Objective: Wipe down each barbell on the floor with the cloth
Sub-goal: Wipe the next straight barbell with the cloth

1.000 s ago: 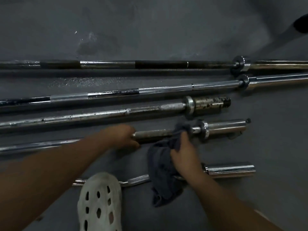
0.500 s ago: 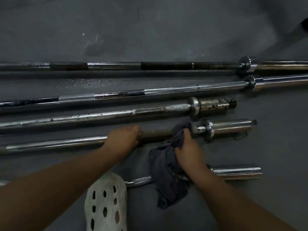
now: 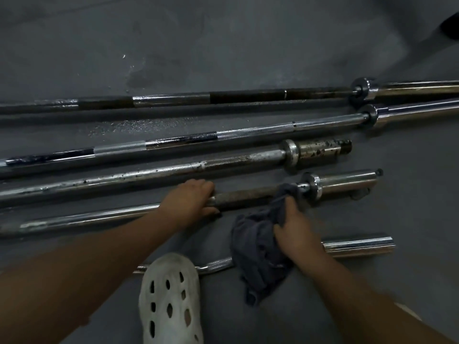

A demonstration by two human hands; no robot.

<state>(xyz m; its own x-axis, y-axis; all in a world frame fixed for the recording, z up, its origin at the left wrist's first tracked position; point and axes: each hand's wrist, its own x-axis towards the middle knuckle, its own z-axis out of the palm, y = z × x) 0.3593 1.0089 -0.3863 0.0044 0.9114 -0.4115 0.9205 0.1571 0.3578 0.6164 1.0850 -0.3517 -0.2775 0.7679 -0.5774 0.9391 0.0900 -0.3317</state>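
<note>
Several barbells lie side by side on the dark floor. My left hand [image 3: 190, 198] grips the shaft of the fourth barbell [image 3: 246, 194] from the far side. My right hand [image 3: 294, 228] holds a dark grey cloth [image 3: 255, 247] and presses its top against the same shaft, just left of the chrome collar [image 3: 313, 186]. The rest of the cloth hangs down over the curl bar [image 3: 357, 245] nearest me. The rusty-sleeved barbell [image 3: 318, 151] lies just beyond.
Two long barbells [image 3: 248, 95] [image 3: 260, 132] lie farthest away and run off the right edge. My foot in a white perforated shoe [image 3: 171, 296] stands on the floor at the bottom, over the curl bar's bent shaft. Bare grey floor stretches beyond the bars.
My left hand slid a little to the right along the shaft. My right hand with the cloth stays by the collar. The view shifted slightly left.
</note>
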